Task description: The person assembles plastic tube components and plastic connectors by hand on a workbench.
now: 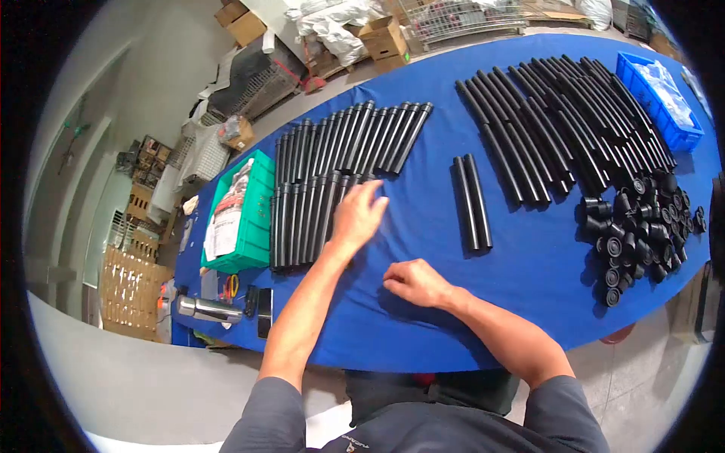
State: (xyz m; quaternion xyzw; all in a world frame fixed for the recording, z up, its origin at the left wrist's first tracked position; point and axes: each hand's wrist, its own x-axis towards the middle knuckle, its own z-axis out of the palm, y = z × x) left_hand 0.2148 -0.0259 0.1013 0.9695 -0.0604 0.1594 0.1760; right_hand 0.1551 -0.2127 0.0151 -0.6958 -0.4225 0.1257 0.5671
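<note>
My left hand (359,217) reaches over the near row of capped black tubes (302,223), its thumb held apart from the fingers. The fingertips are at the upper ends of the tubes at that row's right side, and I see no tube gripped in them. My right hand (420,283) is low over the blue cloth with its fingers curled in; no object shows in it. A second row of capped black tubes (351,140) lies just beyond the near row. Two loose black tubes (472,204) lie side by side to the right of my hands.
Many black tubes (559,124) lie at the far right, with a heap of black caps (642,234) nearer me. A blue bin (680,136) holds plastic bags. At left stand a green crate (260,204) with papers, a steel flask (211,309), scissors (231,287) and a phone (265,312).
</note>
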